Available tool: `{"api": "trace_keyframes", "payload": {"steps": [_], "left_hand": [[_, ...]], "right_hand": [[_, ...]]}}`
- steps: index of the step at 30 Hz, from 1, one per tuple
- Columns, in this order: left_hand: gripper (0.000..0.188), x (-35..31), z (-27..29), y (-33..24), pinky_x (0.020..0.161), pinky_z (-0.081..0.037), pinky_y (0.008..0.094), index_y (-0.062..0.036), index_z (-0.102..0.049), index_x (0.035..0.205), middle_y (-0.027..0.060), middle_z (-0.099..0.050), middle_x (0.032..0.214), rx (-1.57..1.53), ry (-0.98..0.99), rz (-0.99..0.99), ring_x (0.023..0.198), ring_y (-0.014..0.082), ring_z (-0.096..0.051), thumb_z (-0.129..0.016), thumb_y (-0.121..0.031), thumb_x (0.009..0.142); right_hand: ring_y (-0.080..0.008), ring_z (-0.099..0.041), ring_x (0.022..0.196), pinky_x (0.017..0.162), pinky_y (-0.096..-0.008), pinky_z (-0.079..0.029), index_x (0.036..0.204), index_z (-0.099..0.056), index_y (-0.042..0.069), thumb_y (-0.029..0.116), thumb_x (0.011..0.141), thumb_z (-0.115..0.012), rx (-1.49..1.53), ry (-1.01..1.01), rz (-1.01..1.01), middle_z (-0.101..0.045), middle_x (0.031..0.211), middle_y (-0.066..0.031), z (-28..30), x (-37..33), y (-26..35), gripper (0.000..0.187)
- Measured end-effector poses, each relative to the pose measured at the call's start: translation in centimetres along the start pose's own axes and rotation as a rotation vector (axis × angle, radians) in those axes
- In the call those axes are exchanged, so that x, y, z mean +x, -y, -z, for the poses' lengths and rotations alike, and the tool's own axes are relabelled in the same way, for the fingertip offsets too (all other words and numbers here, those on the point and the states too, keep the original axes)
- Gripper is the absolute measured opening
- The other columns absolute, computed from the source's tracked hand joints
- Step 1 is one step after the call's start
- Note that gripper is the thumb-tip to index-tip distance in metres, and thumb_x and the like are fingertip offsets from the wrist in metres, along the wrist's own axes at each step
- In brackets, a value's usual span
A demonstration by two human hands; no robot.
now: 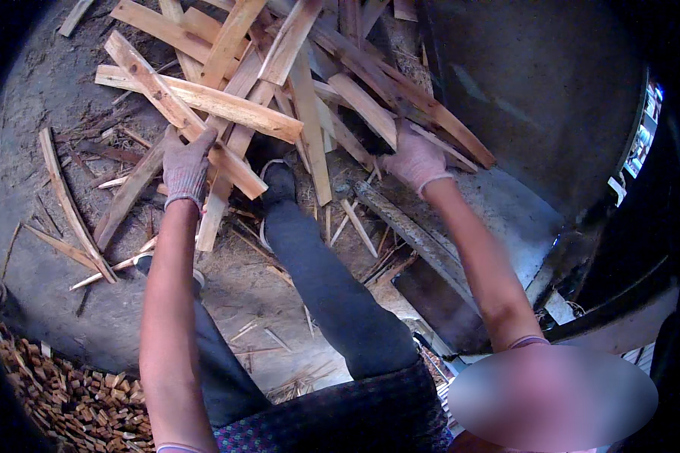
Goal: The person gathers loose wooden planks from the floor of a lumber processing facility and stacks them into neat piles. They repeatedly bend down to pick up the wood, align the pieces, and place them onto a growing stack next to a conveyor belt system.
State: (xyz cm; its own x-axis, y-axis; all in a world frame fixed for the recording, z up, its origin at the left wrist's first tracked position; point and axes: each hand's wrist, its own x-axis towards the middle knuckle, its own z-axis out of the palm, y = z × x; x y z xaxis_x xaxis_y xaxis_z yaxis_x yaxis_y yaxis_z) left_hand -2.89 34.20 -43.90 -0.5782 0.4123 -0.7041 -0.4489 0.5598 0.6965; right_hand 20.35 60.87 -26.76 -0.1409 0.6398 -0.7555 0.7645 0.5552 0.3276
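Observation:
My left hand (189, 166), in a pale knitted glove, is closed round a rough wooden plank (155, 87). The plank slants from upper left down to the right and lies across another light plank (204, 98). My right hand (417, 158), gloved too, is closed at the near end of a short wooden board (364, 109) on the right side of the heap. A narrow strip of wood (446, 147) passes beside that hand. Some of the right fingers are hidden by the wood. Both hands are at the near edge of the loose plank pile (227, 45).
My shoe (279, 181) stands between the hands, close to the planks. A metal bar (415, 238) and a dark machine panel (536, 90) are on the right. Splinters and a curved slat (72, 200) lie on the left floor. Stacked cut wood (75, 392) fills the lower left.

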Motion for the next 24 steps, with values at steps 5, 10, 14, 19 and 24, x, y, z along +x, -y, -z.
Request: {"api": "trace_keyframes", "payload": {"steps": [5, 10, 14, 19, 24], "left_hand": [[0.090, 0.6, 1.7, 2.6, 0.106, -0.047, 0.0398, 0.0116, -0.046, 0.146, 0.0308, -0.061, 0.135, 0.128, -0.123, -0.024, 0.122, 0.0358, -0.063, -0.080, -0.045, 0.085], [0.106, 2.3, 2.8, 2.9, 0.114, -0.040, 0.0418, 0.0140, -0.039, 0.151, 0.0360, -0.053, 0.145, 0.245, -0.165, 0.049, 0.135, 0.0412, -0.054, -0.073, -0.062, 0.085], [0.108, 3.5, 3.3, 1.0, 0.115, -0.039, 0.0420, 0.0156, -0.038, 0.151, 0.0365, -0.052, 0.145, 0.256, -0.118, -0.022, 0.135, 0.0411, -0.054, -0.070, -0.065, 0.086], [0.094, 6.7, 3.9, 1.3, 0.106, -0.044, 0.0376, 0.0048, -0.051, 0.147, 0.0186, -0.063, 0.136, 0.099, 0.044, 0.098, 0.119, 0.0266, -0.061, -0.067, -0.067, 0.089], [0.089, 7.2, 2.4, 1.4, 0.109, -0.041, 0.0363, 0.0008, -0.050, 0.147, 0.0146, -0.061, 0.136, -0.105, 0.110, 0.042, 0.125, 0.0237, -0.056, -0.072, -0.062, 0.088]], "right_hand": [[-0.0465, -0.065, 0.109, 0.096, -0.0509, -0.052, 0.142, -0.051, 0.005, 0.033, 0.085, -0.071, 0.211, -0.101, -0.009, -0.069, 0.114, -0.0282, 1.4, -3.8, 3.9, 0.067], [-0.0406, -0.063, 0.121, 0.102, -0.0449, -0.049, 0.140, -0.055, 0.003, 0.045, 0.085, -0.074, 0.568, -0.229, 0.287, -0.067, 0.126, -0.0258, 6.1, -0.8, 8.2, 0.072], [-0.0379, -0.063, 0.124, 0.104, -0.0416, -0.048, 0.142, -0.054, 0.004, 0.051, 0.089, -0.069, 0.410, -0.433, 0.420, -0.066, 0.133, -0.0216, 7.8, 7.1, 8.7, 0.073], [-0.0269, -0.062, 0.122, 0.106, -0.0370, -0.046, 0.143, -0.057, 0.006, 0.055, 0.095, -0.064, 0.439, -0.165, 0.270, -0.066, 0.135, -0.0153, 4.7, 15.1, 1.0, 0.069], [-0.0195, -0.059, 0.124, 0.107, -0.0344, -0.044, 0.143, -0.060, 0.008, 0.056, 0.099, -0.060, 0.617, 0.079, 0.196, -0.065, 0.135, -0.0082, 0.5, 17.8, 1.3, 0.065]]}}
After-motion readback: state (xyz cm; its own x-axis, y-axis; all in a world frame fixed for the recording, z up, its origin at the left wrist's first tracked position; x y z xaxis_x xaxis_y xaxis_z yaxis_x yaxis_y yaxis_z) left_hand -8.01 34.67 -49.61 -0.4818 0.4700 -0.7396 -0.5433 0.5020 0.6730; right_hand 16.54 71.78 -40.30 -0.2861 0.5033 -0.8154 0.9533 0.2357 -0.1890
